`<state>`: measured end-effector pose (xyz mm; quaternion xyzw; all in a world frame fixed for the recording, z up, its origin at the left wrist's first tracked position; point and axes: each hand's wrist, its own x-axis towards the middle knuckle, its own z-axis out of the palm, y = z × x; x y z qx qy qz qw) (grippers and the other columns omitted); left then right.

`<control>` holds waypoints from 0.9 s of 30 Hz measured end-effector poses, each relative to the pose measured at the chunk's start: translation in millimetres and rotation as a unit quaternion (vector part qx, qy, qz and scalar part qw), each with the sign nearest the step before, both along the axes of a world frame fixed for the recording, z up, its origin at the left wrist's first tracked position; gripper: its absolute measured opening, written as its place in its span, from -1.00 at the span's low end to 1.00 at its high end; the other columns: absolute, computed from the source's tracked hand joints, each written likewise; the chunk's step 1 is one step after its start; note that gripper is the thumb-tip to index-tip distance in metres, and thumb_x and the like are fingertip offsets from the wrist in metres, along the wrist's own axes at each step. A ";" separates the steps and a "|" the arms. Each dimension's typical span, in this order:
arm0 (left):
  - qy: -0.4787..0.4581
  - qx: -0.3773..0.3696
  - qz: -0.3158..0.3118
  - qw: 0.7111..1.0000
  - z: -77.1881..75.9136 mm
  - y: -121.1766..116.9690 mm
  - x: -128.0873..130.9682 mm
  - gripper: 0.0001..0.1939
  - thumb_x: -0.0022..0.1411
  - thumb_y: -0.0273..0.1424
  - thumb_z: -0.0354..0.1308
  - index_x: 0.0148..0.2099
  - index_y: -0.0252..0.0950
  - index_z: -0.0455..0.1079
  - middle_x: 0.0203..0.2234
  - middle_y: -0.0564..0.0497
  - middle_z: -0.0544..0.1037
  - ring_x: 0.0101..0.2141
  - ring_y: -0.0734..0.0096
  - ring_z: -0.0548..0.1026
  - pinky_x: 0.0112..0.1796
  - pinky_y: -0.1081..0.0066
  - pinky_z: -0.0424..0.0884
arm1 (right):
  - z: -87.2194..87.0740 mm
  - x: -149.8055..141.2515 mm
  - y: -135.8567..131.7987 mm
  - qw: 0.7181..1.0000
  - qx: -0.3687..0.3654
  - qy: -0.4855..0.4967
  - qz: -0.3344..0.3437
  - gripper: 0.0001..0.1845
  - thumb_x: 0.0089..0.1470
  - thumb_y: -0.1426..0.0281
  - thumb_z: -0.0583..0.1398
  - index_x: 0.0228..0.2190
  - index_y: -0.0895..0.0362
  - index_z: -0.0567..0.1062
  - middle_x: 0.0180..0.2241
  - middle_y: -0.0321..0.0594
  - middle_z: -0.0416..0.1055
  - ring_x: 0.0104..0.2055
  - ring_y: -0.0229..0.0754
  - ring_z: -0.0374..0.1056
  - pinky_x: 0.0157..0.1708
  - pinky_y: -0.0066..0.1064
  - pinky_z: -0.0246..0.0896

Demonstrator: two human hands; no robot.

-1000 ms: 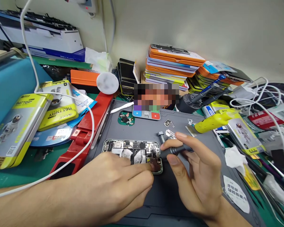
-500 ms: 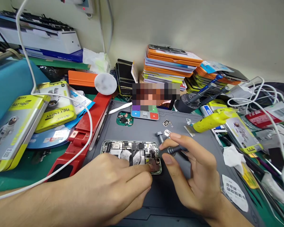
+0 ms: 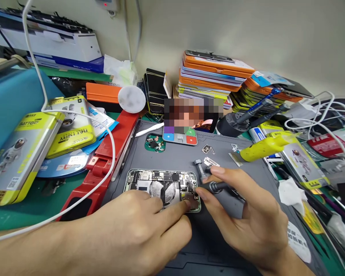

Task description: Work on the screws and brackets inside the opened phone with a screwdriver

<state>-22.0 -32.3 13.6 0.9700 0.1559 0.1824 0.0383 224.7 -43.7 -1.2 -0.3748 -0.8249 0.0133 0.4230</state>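
Observation:
An opened smartphone [image 3: 176, 177] lies on the grey work mat [image 3: 184, 155], its circuit boards and metal plates bare. My left hand [image 3: 143, 226] rests over its near edge, index fingertip pressing the dark part at the right end; the other fingers are curled and the thumb is hidden. A dark screwdriver [image 3: 215, 187] is pinched between the thumb and fingers of my right hand [image 3: 247, 214], its front end at the phone's right side. I cannot make out its tip. Just beyond lies a grey tool with a round cap [image 3: 198, 165], near a razor blade [image 3: 211, 161].
A green circuit board [image 3: 155, 143] and small metal pieces [image 3: 208, 148] lie farther back. A yellow bottle [image 3: 258, 149] and a screwdriver stand [image 3: 232, 124] are at the right. Battery boxes [image 3: 23, 153] and a red clamp-like arm [image 3: 103, 165] occupy the left, crossed by a white cable [image 3: 112, 147].
The view has shifted slightly. My right hand has turned and lowered toward the right, with the screwdriver still in its fingers. My left index finger stays on the phone's right end.

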 end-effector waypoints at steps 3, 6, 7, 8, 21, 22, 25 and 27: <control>0.000 -0.001 0.003 1.000 -1.2 0.3 -0.2 -0.85 0.48 -0.50 0.11 -0.06 -0.32 0.53 0.06 -0.07 0.68 -0.53 0.31 0.46 -0.59 0.20 0.37 | 0.4 0.9 -0.5 1.000 -0.008 0.003 -0.001 0.04 0.09 0.79 0.33 0.46 0.00 0.16 0.13 -0.23 0.59 -0.15 -0.12 0.54 -0.14 -0.19 0.46; 0.002 -0.001 0.002 1.000 -1.7 0.9 0.1 -0.83 0.50 -0.50 0.09 -0.05 -0.32 0.53 0.08 -0.07 0.67 -0.53 0.31 0.46 -0.59 0.20 0.38 | 0.6 4.5 -1.7 0.998 -0.050 0.014 0.027 0.02 0.11 0.80 0.28 0.46 0.00 0.16 0.20 -0.22 0.54 -0.02 -0.15 0.56 -0.04 -0.24 0.49; 0.004 -0.002 0.001 1.000 -1.9 1.1 0.3 -0.82 0.51 -0.49 0.08 -0.05 -0.32 0.53 0.08 -0.06 0.67 -0.53 0.30 0.46 -0.59 0.20 0.37 | 0.4 6.0 -2.3 0.997 -0.068 0.018 0.036 0.00 0.12 0.80 0.27 0.45 0.00 0.17 0.22 -0.20 0.52 0.03 -0.14 0.56 0.00 -0.25 0.50; 0.004 -0.003 0.001 1.000 -2.0 1.2 0.5 -0.82 0.52 -0.48 0.08 -0.06 -0.31 0.52 0.07 -0.06 0.67 -0.53 0.30 0.45 -0.60 0.20 0.36 | 0.1 7.5 -2.9 0.995 -0.085 0.021 0.042 -0.03 0.12 0.79 0.26 0.44 0.01 0.19 0.23 -0.19 0.51 0.08 -0.13 0.55 0.03 -0.25 0.50; 0.016 0.021 -0.004 1.000 1.7 0.5 -1.1 -0.81 0.53 -0.46 0.07 0.00 -0.35 0.51 0.06 -0.12 0.69 -0.52 0.28 0.50 -0.59 0.22 0.41 | 4.1 5.0 1.6 0.988 -0.122 0.032 0.088 -0.11 0.13 0.78 0.19 0.38 -0.04 0.29 0.13 -0.23 0.54 0.09 -0.15 0.49 0.09 -0.23 0.46; 0.017 0.017 -0.003 1.000 2.0 0.8 -1.0 -0.81 0.53 -0.46 0.05 -0.01 -0.33 0.51 0.08 -0.13 0.68 -0.52 0.29 0.51 -0.59 0.22 0.42 | 4.6 5.1 0.9 0.986 -0.127 0.038 0.097 -0.13 0.14 0.76 0.15 0.39 -0.02 0.29 0.16 -0.21 0.51 0.14 -0.11 0.47 0.14 -0.18 0.44; 0.015 0.005 0.001 1.000 1.8 1.2 0.1 -0.80 0.55 -0.45 0.03 -0.03 -0.31 0.50 0.12 -0.12 0.66 -0.51 0.30 0.53 -0.57 0.23 0.44 | 5.4 6.8 -1.2 0.987 -0.122 0.044 0.099 -0.14 0.15 0.73 0.16 0.40 0.00 0.27 0.23 -0.20 0.48 0.21 -0.06 0.44 0.20 -0.15 0.43; 0.010 -0.008 0.004 1.000 1.4 1.5 1.1 -0.79 0.55 -0.44 0.02 -0.03 -0.31 0.49 0.10 -0.10 0.67 -0.51 0.30 0.53 -0.57 0.23 0.43 | 5.2 8.5 -2.5 0.989 -0.117 0.038 0.085 -0.13 0.16 0.73 0.16 0.41 -0.02 0.27 0.24 -0.20 0.49 0.19 -0.06 0.46 0.18 -0.14 0.45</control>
